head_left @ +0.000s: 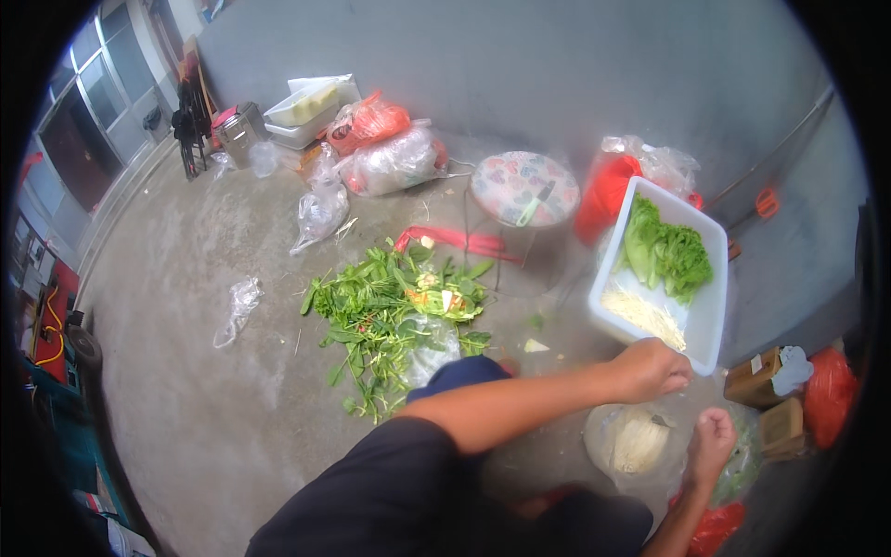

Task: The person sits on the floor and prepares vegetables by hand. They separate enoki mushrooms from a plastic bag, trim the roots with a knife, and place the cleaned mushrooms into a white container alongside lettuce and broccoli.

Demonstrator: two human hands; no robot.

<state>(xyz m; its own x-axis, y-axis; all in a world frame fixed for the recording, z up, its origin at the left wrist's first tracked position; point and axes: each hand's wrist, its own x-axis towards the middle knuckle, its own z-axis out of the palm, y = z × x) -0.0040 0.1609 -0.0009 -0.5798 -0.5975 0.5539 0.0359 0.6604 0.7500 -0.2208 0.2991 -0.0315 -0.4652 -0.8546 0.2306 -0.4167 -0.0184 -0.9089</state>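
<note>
My left hand (652,370), its fingers curled closed, is by the near edge of a white plastic tub (608,278). What it holds, if anything, is hidden. My right hand (713,442) is lower and to the right, also with curled fingers, and nothing nameable shows in it. Inside the tub lie green leafy lettuce (682,262) at the far end and pale thin strands like enoki mushrooms (640,311) at the near end. Below my left hand, a clear plastic bag (603,436) holds a pale bundle (640,444) that looks like more enoki.
Leafy green trimmings (367,306) lie piled on the concrete floor. A knife with a pale green handle (531,212) rests on a round patterned stool (497,181). Cardboard boxes (756,379) and a red bag (829,395) stand at right; stuffed bags (394,167) sit by the wall.
</note>
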